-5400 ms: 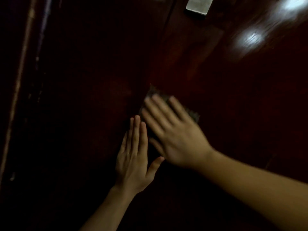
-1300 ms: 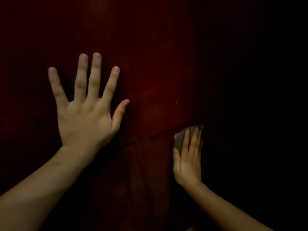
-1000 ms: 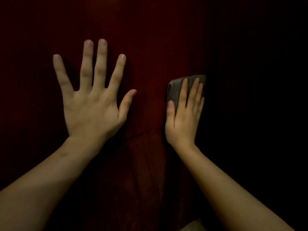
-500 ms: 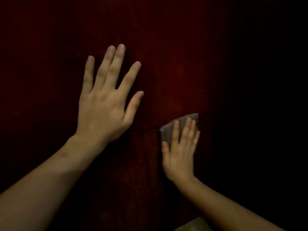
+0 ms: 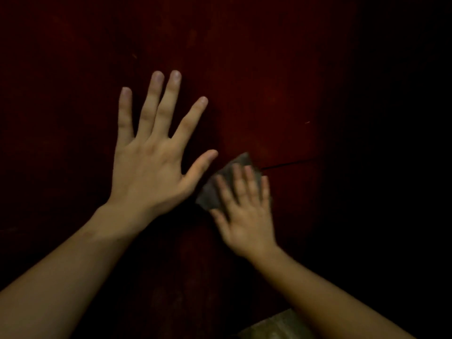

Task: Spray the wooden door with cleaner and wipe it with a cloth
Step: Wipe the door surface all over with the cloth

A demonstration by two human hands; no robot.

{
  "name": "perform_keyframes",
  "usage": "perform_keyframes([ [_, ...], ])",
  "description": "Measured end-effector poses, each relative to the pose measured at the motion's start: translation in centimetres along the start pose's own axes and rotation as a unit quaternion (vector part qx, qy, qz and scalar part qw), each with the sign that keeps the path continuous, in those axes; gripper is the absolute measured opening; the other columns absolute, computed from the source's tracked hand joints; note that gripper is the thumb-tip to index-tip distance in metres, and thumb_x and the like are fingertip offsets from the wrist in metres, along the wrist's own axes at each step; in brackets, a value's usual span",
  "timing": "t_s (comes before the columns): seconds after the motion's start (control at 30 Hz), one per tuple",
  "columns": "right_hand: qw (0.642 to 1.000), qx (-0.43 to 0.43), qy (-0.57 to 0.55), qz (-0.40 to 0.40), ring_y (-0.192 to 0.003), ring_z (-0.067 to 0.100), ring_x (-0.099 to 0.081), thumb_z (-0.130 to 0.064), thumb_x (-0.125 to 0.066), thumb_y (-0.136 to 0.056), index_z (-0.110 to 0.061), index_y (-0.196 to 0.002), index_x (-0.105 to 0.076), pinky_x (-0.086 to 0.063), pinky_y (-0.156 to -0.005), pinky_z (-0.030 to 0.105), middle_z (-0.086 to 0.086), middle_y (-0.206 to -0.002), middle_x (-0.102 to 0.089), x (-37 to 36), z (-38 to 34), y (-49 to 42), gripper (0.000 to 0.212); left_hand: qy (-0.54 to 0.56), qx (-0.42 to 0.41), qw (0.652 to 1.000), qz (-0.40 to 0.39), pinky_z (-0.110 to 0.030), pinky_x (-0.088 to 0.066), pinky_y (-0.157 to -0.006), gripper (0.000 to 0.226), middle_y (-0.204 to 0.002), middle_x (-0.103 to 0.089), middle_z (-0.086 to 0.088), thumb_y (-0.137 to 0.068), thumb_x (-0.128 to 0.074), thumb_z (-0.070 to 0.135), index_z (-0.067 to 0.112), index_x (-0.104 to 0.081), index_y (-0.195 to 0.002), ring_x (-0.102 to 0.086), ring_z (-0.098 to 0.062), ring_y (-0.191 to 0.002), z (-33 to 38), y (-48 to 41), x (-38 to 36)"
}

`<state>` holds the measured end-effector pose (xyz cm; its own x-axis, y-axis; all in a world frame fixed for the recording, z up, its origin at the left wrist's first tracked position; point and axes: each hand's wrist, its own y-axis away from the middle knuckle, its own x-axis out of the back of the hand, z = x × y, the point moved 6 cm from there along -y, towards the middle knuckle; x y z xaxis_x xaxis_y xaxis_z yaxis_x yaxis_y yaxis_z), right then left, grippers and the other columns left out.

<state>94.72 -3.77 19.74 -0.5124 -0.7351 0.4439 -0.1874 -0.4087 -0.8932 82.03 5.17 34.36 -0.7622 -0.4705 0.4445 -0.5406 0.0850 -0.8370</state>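
The left hand [image 5: 151, 165] lay flat against the dark red wooden door [image 5: 269, 81], palm to the wood, its fingers [image 5: 170, 101] straight and spread and pointing up, the thumb stretched out to the right. Its forearm rose from the near left corner. Just right of that thumb, the right hand [image 5: 244, 216] pressed a small grey cloth [image 5: 217, 189] flat to the door with straight, slightly parted fingers, gripping nothing; it was blurred. The cloth showed above and left of those fingers, its top corner at the left end of a thin dark seam [image 5: 288, 163] running rightward across the wood. The right forearm came in from the near right corner, crossing a pale patch [image 5: 276, 326] at the near edge.
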Motion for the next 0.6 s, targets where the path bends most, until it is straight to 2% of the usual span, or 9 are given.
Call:
perform_keyframes([
  [0.07, 0.998, -0.055, 0.0, -0.006, -0.157, 0.024, 0.018, -0.049, -0.039, -0.099, -0.033, -0.162, 0.009, 0.007, -0.126, 0.051, 0.001, -0.17, 0.022, 0.3, 4.9, 0.4, 0.081, 0.028, -0.006, 1.0, -0.005, -0.054, 0.008, -0.131, 0.076, -0.178, 0.0, -0.015, -0.106, -0.028, 0.065, 0.025, -0.02, -0.17, 0.002, -0.03, -0.166, -0.5, 0.7, 0.3],
  [0.17, 0.981, -0.185, -0.055, -0.003, -0.158, 0.029, 0.016, -0.043, -0.026, -0.107, -0.026, -0.162, 0.011, 0.002, -0.126, 0.059, 0.012, -0.17, 0.017, 1.0, 8.7, 0.8, 0.069, 0.022, 0.02, 0.999, -0.012, -0.052, 0.01, -0.131, 0.072, -0.179, 0.005, -0.011, -0.107, -0.029, 0.059, 0.026, -0.018, -0.17, 0.005, -0.025, -0.166, -3.0, 3.5, 0.9],
  [0.3, 0.956, -0.271, -0.105, 0.024, -0.157, 0.031, 0.018, -0.044, -0.016, -0.109, -0.015, -0.163, 0.011, 0.002, -0.124, 0.064, 0.018, -0.169, 0.018, 1.1, 3.9, -0.4, 0.067, -0.013, 0.13, 0.991, -0.012, -0.045, 0.021, -0.128, 0.07, -0.178, 0.011, -0.005, -0.107, -0.029, 0.054, 0.027, -0.017, -0.17, 0.013, -0.022, -0.164, -10.7, 10.4, 2.8],
  [0.37, 0.963, -0.253, -0.097, 0.01, -0.157, 0.034, 0.018, -0.047, -0.014, -0.108, -0.013, -0.162, 0.012, 0.002, -0.123, 0.065, 0.021, -0.168, 0.019, 1.3, 0.4, -1.4, 0.069, -0.024, 0.164, 0.986, -0.015, -0.044, 0.025, -0.126, 0.069, -0.177, 0.014, -0.001, -0.107, -0.029, 0.052, 0.027, -0.013, -0.169, 0.017, -0.02, -0.163, -13.4, 13.0, 3.1],
  [0.5, 0.994, -0.079, -0.035, -0.068, -0.155, 0.038, 0.021, -0.053, -0.018, -0.106, -0.019, -0.162, 0.016, 0.008, -0.123, 0.065, 0.019, -0.166, 0.026, 0.7, -9.8, -3.3, 0.074, -0.028, 0.16, 0.986, -0.025, -0.049, 0.023, -0.126, 0.068, -0.177, 0.015, 0.0, -0.108, -0.026, 0.049, 0.027, -0.005, -0.169, 0.015, -0.022, -0.164, -15.7, 16.3, 3.2],
  [0.6, 0.998, 0.008, -0.025, -0.064, -0.156, 0.036, 0.018, -0.055, -0.029, -0.106, -0.022, -0.163, 0.008, 0.007, -0.123, 0.064, 0.016, -0.168, 0.02, 0.5, -17.4, -4.4, 0.076, -0.002, 0.198, 0.98, -0.019, -0.052, 0.021, -0.127, 0.068, -0.177, 0.016, 0.001, -0.109, -0.026, 0.048, 0.027, -0.004, -0.169, 0.015, -0.021, -0.164, -17.1, 19.0, 3.9],
])
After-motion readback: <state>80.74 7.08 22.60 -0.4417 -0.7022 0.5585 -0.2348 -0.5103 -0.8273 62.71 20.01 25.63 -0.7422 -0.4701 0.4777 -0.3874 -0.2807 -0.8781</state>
